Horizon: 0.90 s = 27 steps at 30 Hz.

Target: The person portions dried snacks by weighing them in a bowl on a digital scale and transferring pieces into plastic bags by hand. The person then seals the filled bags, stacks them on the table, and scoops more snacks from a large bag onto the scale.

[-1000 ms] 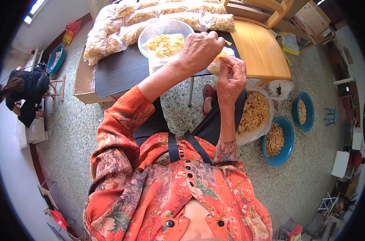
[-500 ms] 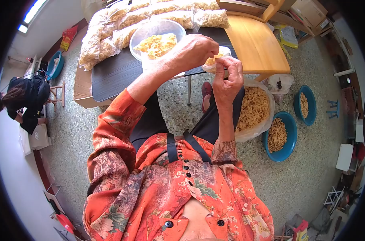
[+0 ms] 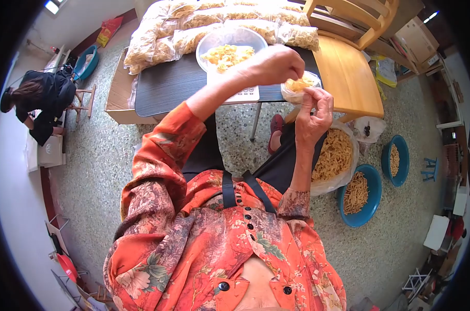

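My left hand (image 3: 276, 65) reaches across from the left above the table, its fingers pressed together at the near side of a small clear plastic bag (image 3: 291, 97). Whether anything is between them is hidden. Pale yellow, chip-like flakes (image 3: 298, 84) lie inside the bag. At the bag's lower right, my right hand (image 3: 316, 111) pinches its rim with thumb and forefinger. Left of the bag, a translucent bowl (image 3: 203, 58) holds more flakes. Partly under my left forearm is a white scale (image 3: 249, 94) with buttons.
Filled bags (image 3: 193, 39) are piled on the dark table (image 3: 162, 93), beside a wooden chair (image 3: 349, 78). A large lined tub (image 3: 334, 155) of flakes and blue basins (image 3: 372, 199) of stick-shaped pieces stand on the floor at right. Another person (image 3: 40, 98) sits at far left.
The whole view has shifted, so the table and bag appear farther right. My right hand sits slightly lower against the bag, and more of the flakes in it show.
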### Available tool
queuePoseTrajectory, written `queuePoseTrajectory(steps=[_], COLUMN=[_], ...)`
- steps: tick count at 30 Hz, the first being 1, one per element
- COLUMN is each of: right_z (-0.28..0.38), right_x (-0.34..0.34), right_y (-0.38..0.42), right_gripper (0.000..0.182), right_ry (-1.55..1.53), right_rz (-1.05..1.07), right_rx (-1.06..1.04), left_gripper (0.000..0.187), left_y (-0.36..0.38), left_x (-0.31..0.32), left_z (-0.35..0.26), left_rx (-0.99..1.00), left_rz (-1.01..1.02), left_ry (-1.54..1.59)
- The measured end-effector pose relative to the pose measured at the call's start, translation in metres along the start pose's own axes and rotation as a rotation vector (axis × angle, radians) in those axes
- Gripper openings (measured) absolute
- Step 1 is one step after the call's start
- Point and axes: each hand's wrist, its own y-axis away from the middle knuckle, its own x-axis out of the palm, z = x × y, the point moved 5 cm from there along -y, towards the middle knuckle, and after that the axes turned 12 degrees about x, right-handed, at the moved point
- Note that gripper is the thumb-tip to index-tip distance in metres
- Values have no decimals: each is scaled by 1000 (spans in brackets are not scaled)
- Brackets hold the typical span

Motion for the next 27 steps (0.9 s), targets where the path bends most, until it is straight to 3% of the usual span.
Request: queuePoseTrajectory(steps=[4, 6, 11, 13, 17, 20, 24, 26, 27], right_z=[4, 4, -3, -4, -4, -1, -4, -4, -4], right_x=[1, 1, 3, 3, 4, 4, 5, 6, 7], right_y=[1, 2, 2, 2, 2, 2, 2, 3, 3], right_gripper=[3, 3, 3, 3, 3, 4, 4, 4, 4], right_ry=[24, 21, -17, -7, -31, -8, -16, -36, -28], right_rz=[0, 4, 17, 16, 22, 25, 29, 33, 37], right_rx=[-26, -19, 27, 47, 45, 19, 39, 43, 48], left_gripper=[9, 9, 23, 31, 38, 28, 16, 9, 8], left_y=[28, 51, 93, 100, 100, 98, 97, 96, 95], left_x=[-52, -69, -77, -73, -63, -58, -59, -70, -76], left_z=[24, 49, 64, 59, 56, 56, 62, 58, 56], left_rx=[-58, -332, -342, -383, -294, -282, -257, -236, -128], left_rz=[-61, 71, 145, 272, 319, 403, 356, 142, 61], left_ry=[62, -76, -119, -347, -481, -525, -539, -482, -489])
